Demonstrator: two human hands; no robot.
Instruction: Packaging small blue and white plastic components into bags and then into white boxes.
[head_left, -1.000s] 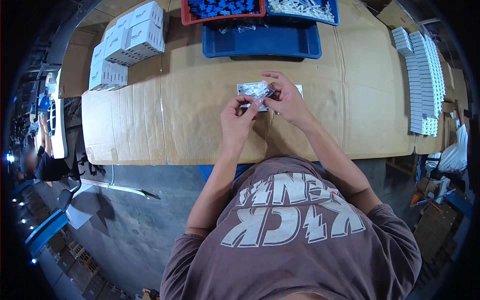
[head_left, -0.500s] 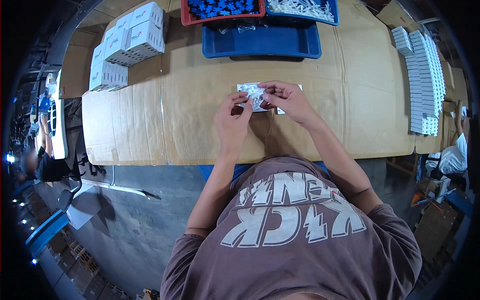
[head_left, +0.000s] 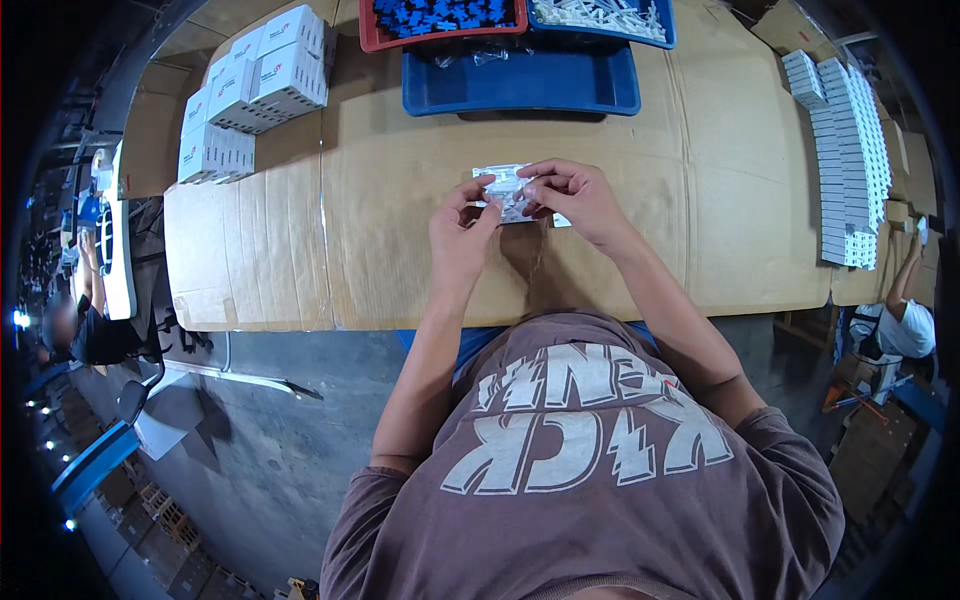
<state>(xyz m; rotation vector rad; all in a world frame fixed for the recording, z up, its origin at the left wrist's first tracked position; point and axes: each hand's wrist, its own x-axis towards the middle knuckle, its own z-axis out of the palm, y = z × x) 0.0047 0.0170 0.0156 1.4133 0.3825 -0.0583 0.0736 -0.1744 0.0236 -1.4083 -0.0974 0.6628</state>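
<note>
Both my hands pinch a small clear plastic packet (head_left: 508, 190) that seems to have white pieces in it. My left hand (head_left: 463, 235) holds its left side between thumb and fingers. My right hand (head_left: 578, 205) has its fingertips closed on the right side. Beneath the packet lies a white printed paper or card (head_left: 484, 174), largely covered by the packet and my fingers. Another white edge (head_left: 562, 221) shows below my right hand. Glare on the plastic hides the exact shape of the contents.
Cardboard (head_left: 400, 240) covers the table. Beyond my hands sit a blue tray (head_left: 520, 100), a red bin (head_left: 445, 42) of blue pieces and a blue bin (head_left: 610, 37) of white pieces. White boxes (head_left: 285, 80) stand left, stacked more (head_left: 845, 165) right. People work at both sides.
The packet looks flatter between my fingers, and my hands have shifted only slightly. At the far right, another person's arm and body have moved.
</note>
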